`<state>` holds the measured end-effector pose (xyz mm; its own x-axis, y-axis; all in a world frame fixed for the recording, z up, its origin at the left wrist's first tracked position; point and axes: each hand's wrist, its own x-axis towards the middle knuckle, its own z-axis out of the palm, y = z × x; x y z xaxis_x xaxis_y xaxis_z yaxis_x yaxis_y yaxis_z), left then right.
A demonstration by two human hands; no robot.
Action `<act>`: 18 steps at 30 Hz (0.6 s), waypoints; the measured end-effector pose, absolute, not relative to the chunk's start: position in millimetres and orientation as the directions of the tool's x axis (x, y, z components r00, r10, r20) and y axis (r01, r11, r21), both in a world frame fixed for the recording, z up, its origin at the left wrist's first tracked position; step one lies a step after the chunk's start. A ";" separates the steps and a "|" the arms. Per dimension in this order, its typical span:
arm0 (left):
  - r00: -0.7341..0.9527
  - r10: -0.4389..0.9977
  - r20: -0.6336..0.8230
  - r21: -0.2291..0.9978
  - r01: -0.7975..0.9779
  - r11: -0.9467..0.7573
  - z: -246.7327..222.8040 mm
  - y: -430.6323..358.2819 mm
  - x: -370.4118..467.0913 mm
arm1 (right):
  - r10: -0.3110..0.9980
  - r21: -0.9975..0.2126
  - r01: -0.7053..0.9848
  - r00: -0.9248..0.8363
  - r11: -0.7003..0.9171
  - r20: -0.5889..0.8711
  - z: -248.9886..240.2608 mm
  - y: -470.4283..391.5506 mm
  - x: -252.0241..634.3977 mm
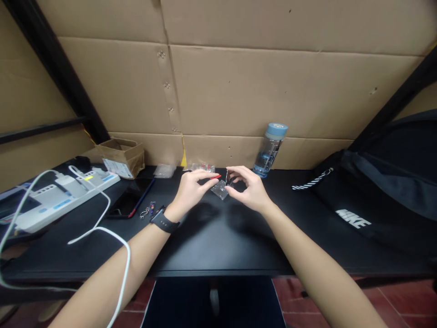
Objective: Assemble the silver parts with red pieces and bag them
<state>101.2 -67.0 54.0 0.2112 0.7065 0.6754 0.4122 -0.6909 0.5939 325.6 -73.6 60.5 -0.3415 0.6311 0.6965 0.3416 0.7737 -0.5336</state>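
Note:
My left hand (194, 189), with a black watch on its wrist, pinches a small red piece (215, 176) between thumb and fingertips. Just to the right, my right hand (248, 187) holds a thin, shiny piece (227, 175) near its fingertips; its exact shape is too small to tell. Below and between the fingertips lies a small clear plastic bag (220, 189) on the black table (218, 246). Both hands are over the table, close together but apart.
Behind the hands are clear bags (165, 171) and a water bottle (269, 150). Leftward are an open cardboard box (123, 157), a tablet (131, 198), a keychain (148, 210), and a white power strip (64, 200) with cables crossing my left forearm. A black bag (368, 200) sits right.

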 end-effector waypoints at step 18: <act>0.170 0.838 0.518 0.798 0.255 -0.545 47.7 -68.3 110.8 | 0.589 -0.498 0.315 -0.382 0.808 0.713 58.7 -78.5 317.7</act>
